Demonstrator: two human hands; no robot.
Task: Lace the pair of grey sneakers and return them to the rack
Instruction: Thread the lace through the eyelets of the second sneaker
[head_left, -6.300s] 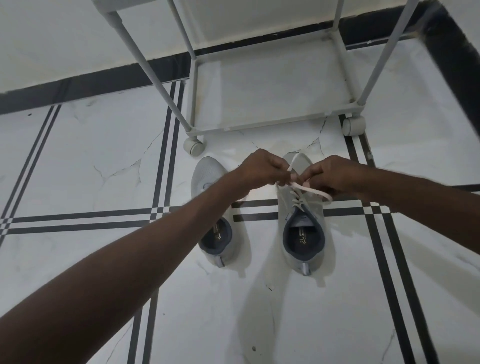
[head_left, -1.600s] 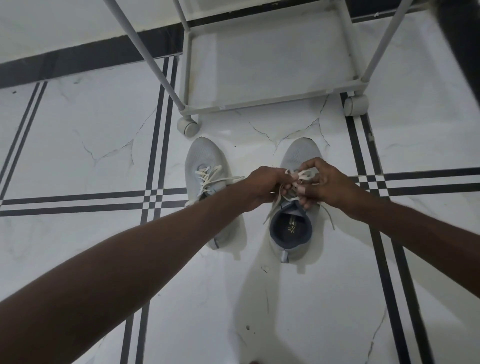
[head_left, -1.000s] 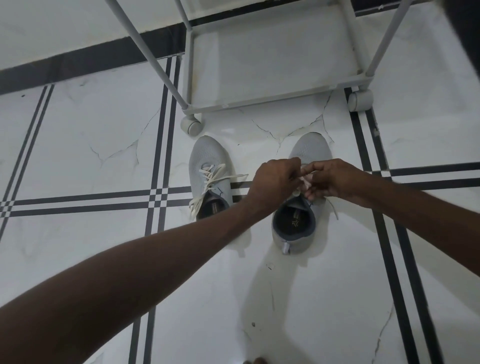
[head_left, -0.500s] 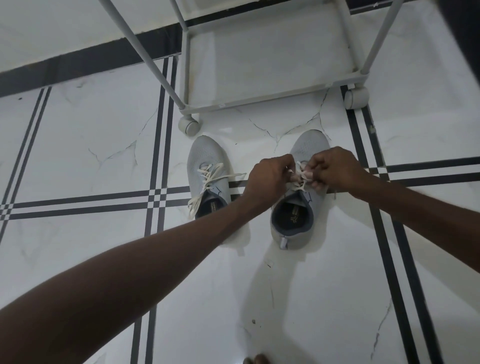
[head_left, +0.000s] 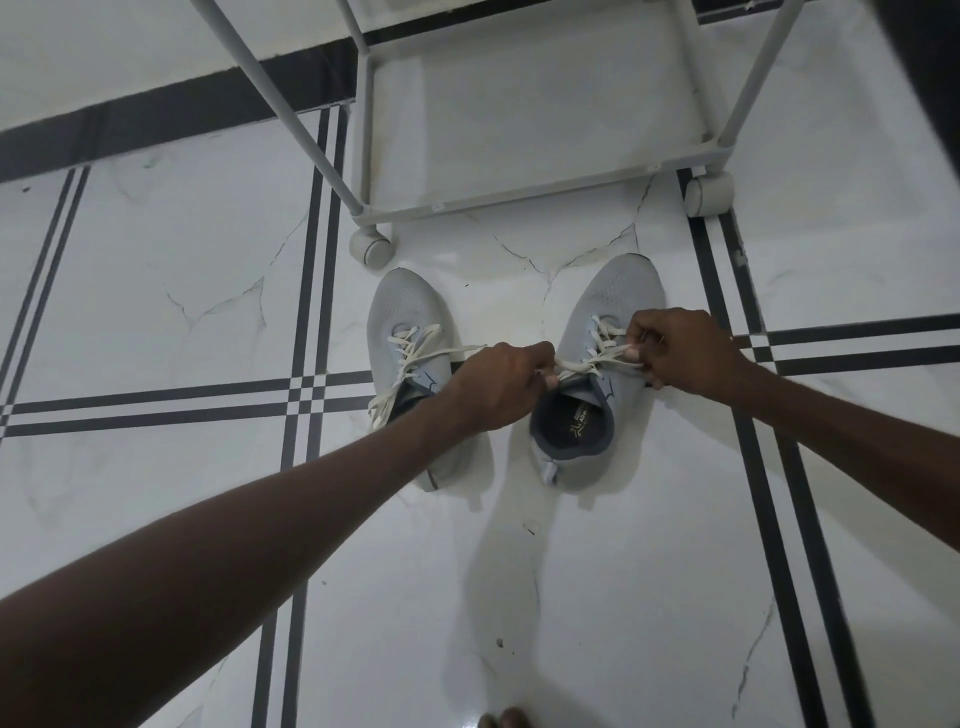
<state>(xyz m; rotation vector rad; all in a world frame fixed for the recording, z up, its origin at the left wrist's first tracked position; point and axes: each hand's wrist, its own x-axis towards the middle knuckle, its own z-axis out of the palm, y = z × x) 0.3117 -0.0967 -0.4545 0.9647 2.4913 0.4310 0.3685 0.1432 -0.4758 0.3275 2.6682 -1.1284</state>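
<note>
Two grey sneakers stand side by side on the tiled floor, toes toward the rack. The left sneaker (head_left: 410, 317) carries a tied white lace, and my left forearm covers its heel. The right sneaker (head_left: 613, 306) has its white lace (head_left: 597, 353) stretched sideways across the tongue. My left hand (head_left: 498, 384) pinches one end of that lace at the shoe's left side. My right hand (head_left: 680, 348) pinches the other end at its right side. The white rack (head_left: 519, 195) stands just beyond the toes, its bottom shelf bare.
The rack rolls on casters, one (head_left: 370, 248) near the left sneaker's toe and one (head_left: 709, 193) at the right. Its slanted posts rise toward me. The floor is white marble tile with black stripes. My toes (head_left: 504, 719) show at the bottom edge.
My hands have drawn apart sideways, pulling the right sneaker's lace taut across the tongue. Both sneakers stay where they were.
</note>
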